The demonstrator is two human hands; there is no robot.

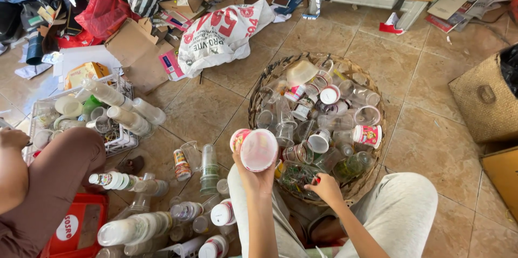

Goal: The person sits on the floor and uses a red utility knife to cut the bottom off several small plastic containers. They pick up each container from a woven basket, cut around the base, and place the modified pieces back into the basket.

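My left hand [253,178] holds up a round plastic cup [258,149] with a pink-tinted lid side facing me and a red-patterned wall. My right hand [324,187] reaches down at the near rim of a round woven basket [263,82], its fingers closed on a small red thing that I cannot make out. The basket is full of clear and printed plastic cups, among them a red-patterned cup [367,135] on its side at the right.
Stacks of clear cups [209,167] and bottles lie on the tiled floor at my left knee. Another person's leg [59,174] sits at the left by a wire tray [116,139] of cups and a red crate [75,228]. White sack [218,34], cardboard and bags behind.
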